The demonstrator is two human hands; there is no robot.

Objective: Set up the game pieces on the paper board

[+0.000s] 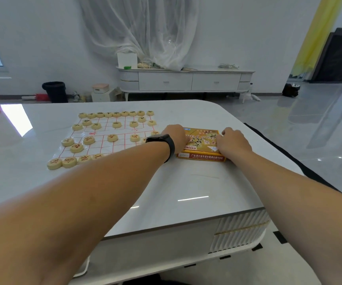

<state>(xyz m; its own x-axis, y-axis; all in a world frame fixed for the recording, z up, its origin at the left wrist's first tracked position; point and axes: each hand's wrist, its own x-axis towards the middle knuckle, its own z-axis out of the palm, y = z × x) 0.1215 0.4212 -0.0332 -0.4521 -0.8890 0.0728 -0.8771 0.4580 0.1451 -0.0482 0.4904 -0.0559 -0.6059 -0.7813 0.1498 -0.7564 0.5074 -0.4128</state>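
1. Resting on the game box (202, 149), both hands are on its lid: the left hand (176, 138) covers the box's left end with fingers curled over the far-left edge, and the right hand (232, 140) lies on the right end, fingers bent down onto the lid. Each hand appears to be holding the box, though the fingertips are hidden behind the knuckles.

2. The box lies flat on the bench (186, 188), its long axis running left to right across the person's view, with the printed strip on its near side facing the camera.

3. The paper board (104, 140) lies just to the left of the box, its right edge very near the box's left end; whether they touch cannot be told, as the left hand and its black wristband (167, 144) cover that spot.

4. The game pieces (112, 137) already stand on the board: a full row along the edge farthest from the person, scattered ones in the middle rows, and a row along the near edge that the left forearm partly hides.

5. Judging from this, the board looks nearly or fully set. Relative to the box, every piece lies to the left, so the left hand is the nearer one for any further placing or straightening, while the right hand would have to cross over the box.
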